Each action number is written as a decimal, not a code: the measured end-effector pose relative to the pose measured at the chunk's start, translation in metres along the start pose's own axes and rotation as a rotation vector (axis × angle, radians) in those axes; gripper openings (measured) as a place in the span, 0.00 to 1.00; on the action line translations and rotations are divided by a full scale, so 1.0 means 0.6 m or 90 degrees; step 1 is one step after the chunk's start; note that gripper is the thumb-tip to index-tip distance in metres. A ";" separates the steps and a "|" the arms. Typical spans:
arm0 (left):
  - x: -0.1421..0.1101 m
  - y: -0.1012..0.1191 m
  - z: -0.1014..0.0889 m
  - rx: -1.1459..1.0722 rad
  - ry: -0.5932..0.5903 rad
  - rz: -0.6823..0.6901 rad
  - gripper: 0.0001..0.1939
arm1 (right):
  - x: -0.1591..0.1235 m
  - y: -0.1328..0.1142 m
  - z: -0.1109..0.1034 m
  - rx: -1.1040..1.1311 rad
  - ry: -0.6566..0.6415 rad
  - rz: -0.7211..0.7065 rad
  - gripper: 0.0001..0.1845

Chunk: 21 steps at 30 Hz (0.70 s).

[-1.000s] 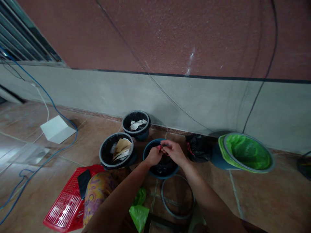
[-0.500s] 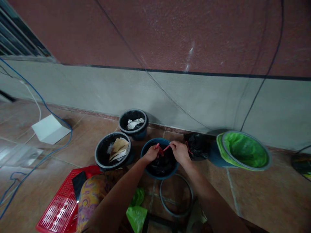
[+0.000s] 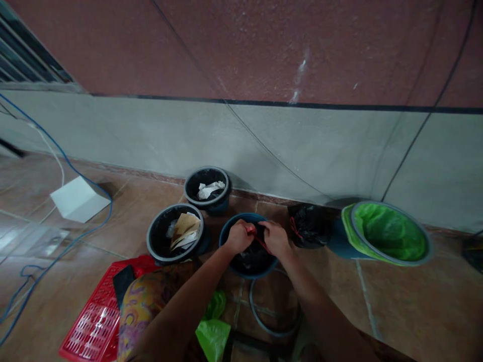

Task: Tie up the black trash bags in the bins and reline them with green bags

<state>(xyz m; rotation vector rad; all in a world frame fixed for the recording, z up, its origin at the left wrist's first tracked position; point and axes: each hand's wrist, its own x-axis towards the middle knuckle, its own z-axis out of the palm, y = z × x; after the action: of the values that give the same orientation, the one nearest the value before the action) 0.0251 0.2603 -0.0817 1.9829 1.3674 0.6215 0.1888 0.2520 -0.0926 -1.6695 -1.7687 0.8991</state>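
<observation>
Both my hands are over a blue bin (image 3: 231, 223) that has a black garbage bag (image 3: 251, 257) inside it. My left hand (image 3: 240, 237) is closed on the bag's red drawstring (image 3: 250, 230), which bunches at its fingers. My right hand (image 3: 275, 236) grips another stretch of the red string, with its fingers curled at the bin's far right side. A thin length of the string runs between the two hands. On the floor just in front of the bin lies a loose grey ring (image 3: 260, 322), partly covered by my right forearm.
Two lined bins stand at the left, one with papers (image 3: 186, 231), one with white tissue (image 3: 211, 189). A tied black bag (image 3: 309, 223) and a tilted bin with a green liner (image 3: 392, 231) are at the right. A red basket (image 3: 92, 322), green plastic (image 3: 213, 334) and blue cable (image 3: 71, 244) lie around.
My hands have come closer together, and the red string between them has gone from taut to slanting down. The view has shifted slightly.
</observation>
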 end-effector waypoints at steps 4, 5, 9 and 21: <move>-0.004 -0.001 0.009 0.147 0.051 0.045 0.08 | 0.024 -0.010 0.029 0.169 -0.103 -0.049 0.17; -0.005 -0.005 0.014 0.161 0.067 0.033 0.09 | 0.026 -0.006 0.036 0.196 -0.113 -0.041 0.16; -0.009 -0.019 0.037 0.154 0.149 -0.008 0.12 | 0.032 0.018 0.052 0.278 -0.140 -0.019 0.15; -0.036 -0.027 0.042 0.193 0.077 -0.102 0.09 | 0.024 0.029 0.035 -0.141 -0.036 0.088 0.15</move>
<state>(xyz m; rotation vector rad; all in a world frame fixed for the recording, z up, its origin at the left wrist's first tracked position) 0.0249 0.2381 -0.1113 2.0663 1.7630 0.4880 0.1826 0.2640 -0.1204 -1.9442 -1.8668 0.8419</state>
